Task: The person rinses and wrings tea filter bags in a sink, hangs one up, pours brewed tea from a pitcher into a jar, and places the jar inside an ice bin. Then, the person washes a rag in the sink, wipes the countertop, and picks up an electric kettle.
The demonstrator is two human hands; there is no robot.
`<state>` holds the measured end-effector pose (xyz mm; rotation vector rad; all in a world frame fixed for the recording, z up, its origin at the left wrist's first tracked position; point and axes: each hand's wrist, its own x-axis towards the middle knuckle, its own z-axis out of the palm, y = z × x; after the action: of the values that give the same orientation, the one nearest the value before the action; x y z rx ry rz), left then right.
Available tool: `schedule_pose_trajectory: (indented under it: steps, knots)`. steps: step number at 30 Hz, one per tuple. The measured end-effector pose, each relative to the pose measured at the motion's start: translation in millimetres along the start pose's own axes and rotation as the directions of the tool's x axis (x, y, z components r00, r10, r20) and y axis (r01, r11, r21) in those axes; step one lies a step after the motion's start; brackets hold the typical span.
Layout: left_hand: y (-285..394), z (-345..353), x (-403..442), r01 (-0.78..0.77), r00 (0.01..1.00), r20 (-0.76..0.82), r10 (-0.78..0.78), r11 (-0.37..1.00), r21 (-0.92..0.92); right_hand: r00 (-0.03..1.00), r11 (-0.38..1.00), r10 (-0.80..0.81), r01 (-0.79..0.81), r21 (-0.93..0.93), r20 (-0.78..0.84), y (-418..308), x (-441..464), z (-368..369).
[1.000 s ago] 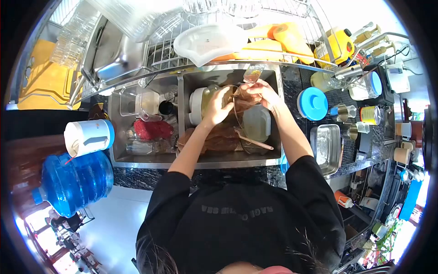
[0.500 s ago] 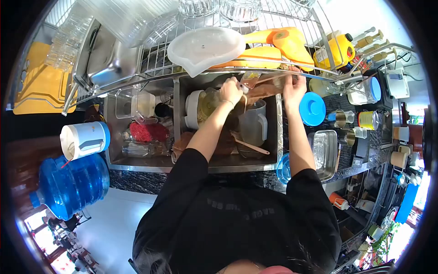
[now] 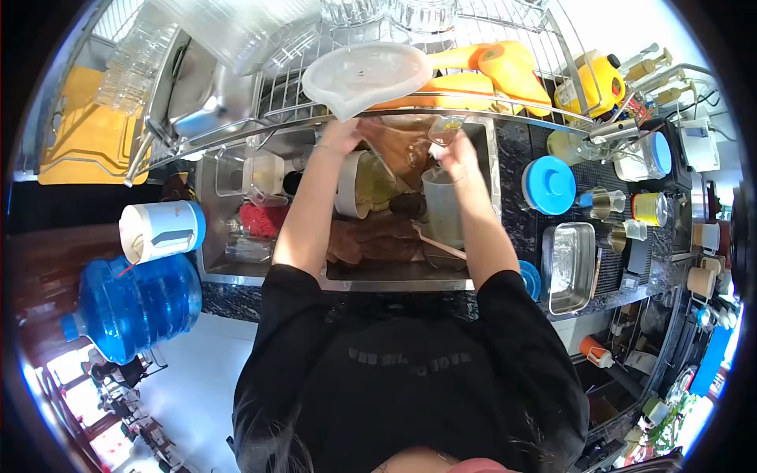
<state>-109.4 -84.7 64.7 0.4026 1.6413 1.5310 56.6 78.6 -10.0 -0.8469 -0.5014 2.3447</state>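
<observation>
My left hand, blurred, is at the back of the sink by the rack's front rail. It appears to grip the left edge of a tilted, shiny brown tray. My right hand is closed just right of the tray, around a small whitish thing I cannot make out. A small clear glass with yellow bits sits just behind those fingers. Below my hands the sink basin holds a clear jug, a white pot with greenish contents, a pale-handled utensil and brown items.
A wire rack overhead bears a white heart-shaped dish and orange-yellow items. The left basin holds a red scrubber and clear containers. On the right counter stand a blue lid and a metal pan. A blue water bottle stands left.
My left hand has moved left and my right hand has come inward to the middle. The brown tray, earlier by my right hand, now tilts between both. The view has shifted slightly.
</observation>
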Motion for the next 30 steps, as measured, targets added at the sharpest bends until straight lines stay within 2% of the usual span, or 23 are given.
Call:
schedule_pose_trajectory:
  steps: [1,2,4,5,6,8,9,11,12,14,16,17,19,21,22,26,27,30]
  knots:
    - [0.8,-6.1,-4.6,-0.007,0.995,-0.1,0.009,1.0,0.017,0.999,0.996,-0.035,0.036,0.084,-0.014,-6.9,-4.9,3.7]
    - [-0.3,-8.4,-8.8,-0.015,0.982,-0.188,0.024,0.999,0.051,0.958,1.0,-0.007,0.007,0.001,0.288,-22.0,-20.4,-4.1]
    - [-2.1,3.4,-13.4,-0.013,0.936,-0.338,0.093,0.973,0.233,0.827,0.995,0.045,0.011,-0.096,0.56,-48.3,-39.8,1.0]
    - [-2.7,15.7,-11.5,0.008,0.914,-0.38,0.145,0.928,0.373,0.925,0.967,-0.023,0.116,-0.225,0.379,-54.3,-29.7,3.2]
    - [-2.0,28.5,-10.3,0.039,0.899,-0.392,0.196,0.856,0.516,0.973,0.91,-0.123,0.189,-0.368,0.195,-59.4,-24.1,4.5]
    - [-3.9,46.3,-1.6,0.079,0.935,-0.274,0.224,0.621,0.779,0.972,0.927,-0.109,0.174,-0.332,0.206,-69.7,-32.1,3.7]
    - [-20.1,60.6,1.6,-0.036,0.883,-0.325,0.339,0.738,0.674,0.969,0.944,-0.098,0.163,-0.289,0.226,-76.8,-37.1,7.5]
    - [-41.0,80.3,7.6,-0.081,0.984,-0.103,0.147,0.876,0.476,0.96,0.97,-0.083,0.14,-0.199,0.268,-86.6,-45.0,12.4]
    - [-46.8,90.5,9.3,-0.085,0.984,-0.1,0.149,0.878,0.472,0.959,0.968,-0.087,0.145,-0.203,0.268,-87.0,-48.4,11.4]
    - [-54.4,111.7,11.2,-0.037,0.997,0.067,0.031,0.995,0.088,0.921,0.751,-0.146,0.341,-0.566,0.361,-81.8,-56.8,9.3]
    - [-65.0,123.3,13.9,0.1,0.963,0.268,-0.02,0.952,-0.289,0.876,0.373,-0.151,0.48,-0.794,0.459,-76.1,-62.7,8.3]
    - [-68.0,124.3,17.7,0.1,0.962,0.271,-0.018,0.951,-0.292,0.876,0.37,-0.152,0.48,-0.796,0.458,-76.0,-62.5,9.4]
    - [-77.0,122.3,35.5,0.045,0.937,0.347,0.031,0.977,-0.21,0.871,-0.122,-0.004,0.487,-0.865,0.491,-76.7,-62.9,13.5]
    - [-84.6,114.4,45.2,-0.015,0.906,0.418,0.066,0.992,-0.125,0.883,-0.573,0.146,0.443,-0.689,0.446,-73.9,-63.5,15.3]
    - [-74.8,109.3,37.6,-0.012,0.908,0.415,0.062,0.993,-0.122,0.882,-0.569,0.149,0.446,-0.691,0.447,-70.7,-58.8,12.2]
    - [-20.6,84.0,3.1,-0.176,0.93,0.321,0.18,0.983,-0.042,0.721,-0.242,-0.078,0.656,-0.715,0.689,-54.4,-24.1,-7.1]
    - [-22.1,78.3,3.0,-0.174,0.932,0.317,0.177,0.984,-0.039,0.721,-0.237,-0.075,0.658,-0.715,0.689,-50.7,-28.3,-2.7]
    - [-20.4,62.6,7.2,0.049,0.941,0.338,0.031,0.973,-0.226,0.792,-0.158,0.197,0.607,-0.779,0.578,-34.1,-44.3,13.1]
